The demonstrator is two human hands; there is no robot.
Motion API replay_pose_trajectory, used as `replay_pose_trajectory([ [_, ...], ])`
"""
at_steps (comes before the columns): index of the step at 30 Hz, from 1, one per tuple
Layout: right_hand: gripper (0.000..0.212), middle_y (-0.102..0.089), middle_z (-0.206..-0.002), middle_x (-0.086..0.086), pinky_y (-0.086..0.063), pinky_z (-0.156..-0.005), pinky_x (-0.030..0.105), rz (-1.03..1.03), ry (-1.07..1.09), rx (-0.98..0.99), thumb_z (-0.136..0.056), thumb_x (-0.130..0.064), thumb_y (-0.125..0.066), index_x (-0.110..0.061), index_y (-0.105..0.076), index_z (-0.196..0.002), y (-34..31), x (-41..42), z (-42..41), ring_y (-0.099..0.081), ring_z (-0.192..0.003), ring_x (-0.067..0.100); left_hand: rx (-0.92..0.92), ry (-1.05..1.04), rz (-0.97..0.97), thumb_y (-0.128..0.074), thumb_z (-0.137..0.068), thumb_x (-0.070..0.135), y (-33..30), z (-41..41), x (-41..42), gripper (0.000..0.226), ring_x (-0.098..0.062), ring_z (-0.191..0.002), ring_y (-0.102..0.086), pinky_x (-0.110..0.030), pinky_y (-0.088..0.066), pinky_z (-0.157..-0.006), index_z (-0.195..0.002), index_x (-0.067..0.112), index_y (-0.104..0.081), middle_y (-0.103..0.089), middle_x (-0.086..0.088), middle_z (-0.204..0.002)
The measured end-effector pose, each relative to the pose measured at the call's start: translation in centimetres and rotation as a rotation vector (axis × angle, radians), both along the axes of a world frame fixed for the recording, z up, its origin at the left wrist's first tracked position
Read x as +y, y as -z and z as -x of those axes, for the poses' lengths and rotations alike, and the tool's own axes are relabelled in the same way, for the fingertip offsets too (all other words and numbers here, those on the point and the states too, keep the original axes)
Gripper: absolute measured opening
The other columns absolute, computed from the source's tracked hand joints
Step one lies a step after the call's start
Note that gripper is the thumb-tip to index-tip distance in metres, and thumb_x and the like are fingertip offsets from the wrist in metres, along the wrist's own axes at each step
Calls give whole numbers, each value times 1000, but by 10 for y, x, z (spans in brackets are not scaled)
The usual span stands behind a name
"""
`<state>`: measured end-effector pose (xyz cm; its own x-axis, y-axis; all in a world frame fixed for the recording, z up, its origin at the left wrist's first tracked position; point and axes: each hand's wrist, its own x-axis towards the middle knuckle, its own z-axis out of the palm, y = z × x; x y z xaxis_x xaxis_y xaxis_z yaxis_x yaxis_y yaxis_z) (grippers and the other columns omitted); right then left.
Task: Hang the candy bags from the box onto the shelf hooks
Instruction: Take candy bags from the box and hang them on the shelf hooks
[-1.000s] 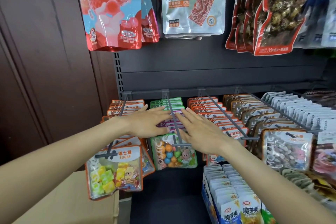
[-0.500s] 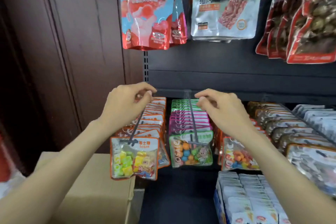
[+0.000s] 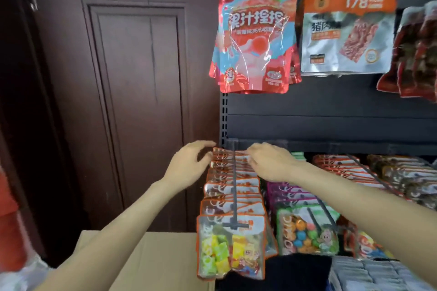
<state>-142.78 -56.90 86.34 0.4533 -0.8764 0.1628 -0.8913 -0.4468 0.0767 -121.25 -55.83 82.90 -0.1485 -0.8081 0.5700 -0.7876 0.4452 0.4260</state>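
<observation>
A row of orange-edged candy bags (image 3: 231, 248) with yellow and green candies hangs on the leftmost grey hook (image 3: 234, 186) of the lower shelf row. My left hand (image 3: 189, 165) pinches the left top corner of the rearmost bags between thumb and fingers. On the other side of the hook, my right hand (image 3: 272, 163) curls its fingers over the right top edge of the same rear bags. The cardboard box (image 3: 146, 257) stands below my left forearm; its inside is hidden.
Beside this row hang purple and green bags (image 3: 307, 231) of round candies and more orange rows to the right. Large red (image 3: 255, 38) and silver (image 3: 347, 35) snack bags hang above. A dark wooden door (image 3: 137, 101) is on the left.
My view swung left and up. Both hands moved from the middle hook's bags to the back of the leftmost row and now grip its rear bags.
</observation>
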Motion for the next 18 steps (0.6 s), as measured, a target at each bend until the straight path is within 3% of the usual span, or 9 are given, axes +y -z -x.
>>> replay_pose_trajectory([
  [2,39,-43,-143,9,-39,-103,39,-85,51,35,-102,-21,-34,-9,-45,-137,4,-20,-8,-41,-131,28,-108,62,-52,-48,-99,22,1,6,-22,36,-18,-135,-41,-25,-29,-108,-134,15,-54,-51,-1,-142],
  [5,51,-21,-159,7,-26,-115,40,-186,103,58,-105,-28,-28,-8,-22,-152,13,-40,-21,-23,-144,26,-268,79,-196,-39,-102,28,2,15,-52,47,-16,-146,-20,-40,-16,-118,-147,14,-35,-30,-2,-156],
  [10,60,4,-163,6,-8,-120,47,-279,232,103,-105,-40,-18,-11,0,-155,29,-48,-34,1,-150,22,-428,81,-446,-21,-104,41,8,24,-78,58,-10,-148,7,-47,4,-118,-154,17,-7,3,6,-162],
  [14,67,15,-161,4,4,-118,46,-371,280,51,-102,-53,-12,-16,7,-155,29,-44,-32,9,-149,20,-449,125,-488,-18,-103,46,16,19,-79,62,-9,-147,13,-46,6,-118,-154,17,1,11,7,-160],
  [18,71,12,-162,9,9,-119,46,-374,269,57,-100,-57,-10,-15,6,-155,27,-36,-31,9,-149,22,-423,150,-477,-20,-102,47,18,16,-75,63,-10,-147,12,-47,7,-118,-154,17,1,11,6,-161],
])
